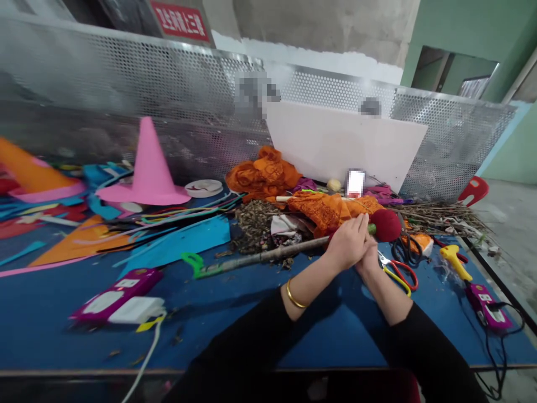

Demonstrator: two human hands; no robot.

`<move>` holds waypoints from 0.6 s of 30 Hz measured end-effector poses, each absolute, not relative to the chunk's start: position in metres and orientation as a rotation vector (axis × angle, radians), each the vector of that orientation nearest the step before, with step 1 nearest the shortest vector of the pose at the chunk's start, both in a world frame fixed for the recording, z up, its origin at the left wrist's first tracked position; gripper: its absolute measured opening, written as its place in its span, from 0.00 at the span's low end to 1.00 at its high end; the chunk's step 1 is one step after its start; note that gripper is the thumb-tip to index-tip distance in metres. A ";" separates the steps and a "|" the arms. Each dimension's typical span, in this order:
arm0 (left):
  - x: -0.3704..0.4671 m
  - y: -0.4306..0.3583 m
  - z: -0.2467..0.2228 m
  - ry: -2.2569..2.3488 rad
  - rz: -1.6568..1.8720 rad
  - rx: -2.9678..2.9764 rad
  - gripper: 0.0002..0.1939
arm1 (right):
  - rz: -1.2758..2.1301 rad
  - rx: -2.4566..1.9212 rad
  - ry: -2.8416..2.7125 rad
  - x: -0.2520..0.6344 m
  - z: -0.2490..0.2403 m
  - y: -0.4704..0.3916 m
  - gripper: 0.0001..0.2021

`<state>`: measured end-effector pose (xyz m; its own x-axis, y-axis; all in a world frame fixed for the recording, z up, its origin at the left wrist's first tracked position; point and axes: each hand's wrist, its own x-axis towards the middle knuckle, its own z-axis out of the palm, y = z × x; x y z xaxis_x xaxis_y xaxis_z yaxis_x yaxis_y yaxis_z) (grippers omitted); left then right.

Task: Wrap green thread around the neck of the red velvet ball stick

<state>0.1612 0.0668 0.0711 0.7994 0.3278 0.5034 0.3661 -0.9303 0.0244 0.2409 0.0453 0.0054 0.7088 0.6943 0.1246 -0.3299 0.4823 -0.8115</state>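
two palms press together — left hand (347,242) over right hand (368,256), any pinch between hidden — red ball (386,225) at two o'clock, scissors (401,273) at four, wrapped stick (268,255) at nine.

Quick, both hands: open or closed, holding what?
Left hand: pressed to the right, beside the dark red ball; grip hidden, can't tell.
Right hand: partly covered by the left; can't tell either.

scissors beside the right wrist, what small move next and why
Probably slide the scissors a little outward first: their metal end lies right beside the right hand, while it and the left hand are pressed together next to the red ball.
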 end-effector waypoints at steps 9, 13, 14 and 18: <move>0.124 0.086 0.052 -0.811 -0.352 -3.122 0.26 | 0.788 -0.853 -0.356 0.227 0.016 0.026 0.13; 0.116 0.090 0.056 -0.922 -0.172 -3.209 0.14 | 0.797 -0.927 -0.355 0.221 0.011 0.026 0.12; 0.114 0.090 0.056 -0.950 -0.145 -3.205 0.12 | 0.801 -0.940 -0.368 0.220 0.011 0.026 0.12; 0.108 0.089 0.058 -1.018 -0.173 -3.227 0.08 | 0.812 -0.951 -0.435 0.216 0.012 0.023 0.11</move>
<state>0.1079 0.0888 0.0577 0.8170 0.5762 0.0223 0.5513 -0.7918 0.2630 0.2157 0.0232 0.0118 0.6344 0.7729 -0.0140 -0.4158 0.3259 -0.8491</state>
